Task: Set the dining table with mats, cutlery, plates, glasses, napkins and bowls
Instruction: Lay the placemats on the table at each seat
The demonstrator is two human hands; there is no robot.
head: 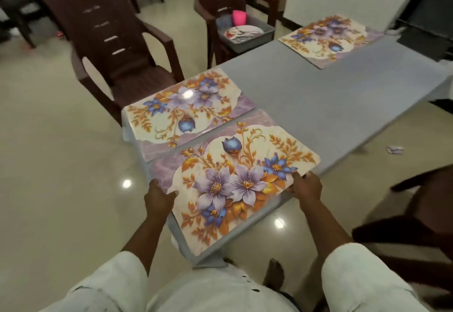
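Near mat: a floral place mat lies on the near end of the grey table, between the two hands, its near corner reaching the table's edge.
Left hand: grips the mat's left edge, thumb on top, fingers curled under it.
Right hand: pinches the mat's right edge, fingers curled around it.
Second mat: lies just beyond the held mat, forward of the left hand, the two long edges nearly touching.
Third mat: far end of the table, well ahead of the right hand.
Grey tub: sits on a brown chair beyond the table, holding a plate with cutlery on it and a pink cup.
Other chairs: one brown chair stands ahead of the left hand, beside the second mat; another dark one stands right of the right hand.
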